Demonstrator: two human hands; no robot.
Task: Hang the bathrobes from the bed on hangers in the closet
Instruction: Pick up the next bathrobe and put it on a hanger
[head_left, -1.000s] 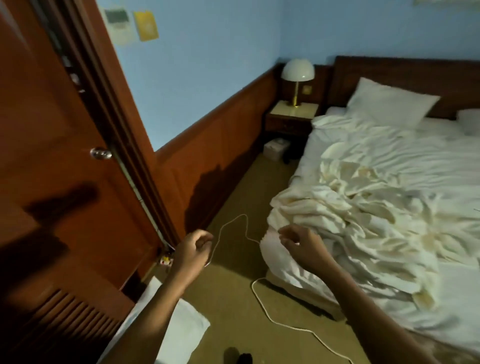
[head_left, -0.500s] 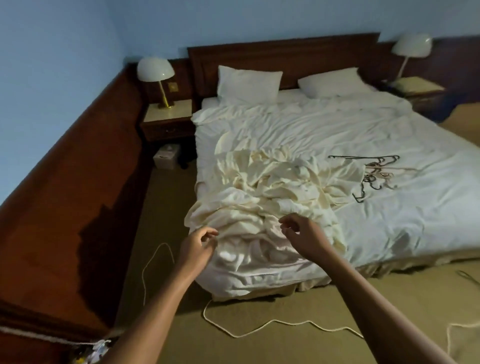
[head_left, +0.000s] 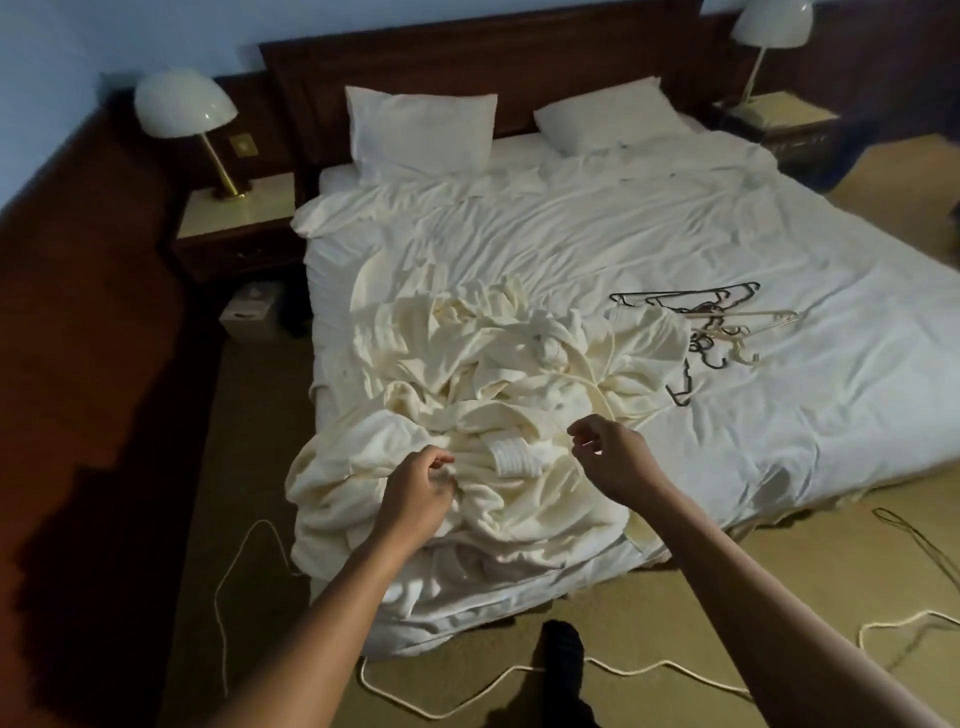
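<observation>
**Bathrobes heaped at the foot of the bed, both hands over the pile**

I am looking down at the bed (head_left: 779, 415) from its foot edge. The bathrobes (head_left: 467, 384) are lying in one crumpled cream heap on the left half, near the foot-left corner. The lower folds are spilling over the foot edge. The cloth is showing a warmer cream than the white sheet under it, and it is bunched into deep creases, so I am not making out where one robe ends and the next begins. A ribbed, folded band (head_left: 514, 456) is sitting on top near the front of the heap, and a thin belt (head_left: 597, 384) is trailing across the heap's right side.

My left hand (head_left: 418, 493) is resting on the front of the heap with its fingers curled down into the cloth. I cannot tell whether it is gripping a fold. My right hand (head_left: 615, 460) is hovering just over the heap's right side, fingers loosely curled, with nothing showing in it.

A tangle of dark and pale hangers (head_left: 711, 322) is lying on the sheet just to the right of the robes, toward the middle of the bed. A pale cord (head_left: 511, 674) is snaking along the carpet below the foot edge, beside my dark sock (head_left: 563, 654).
</observation>
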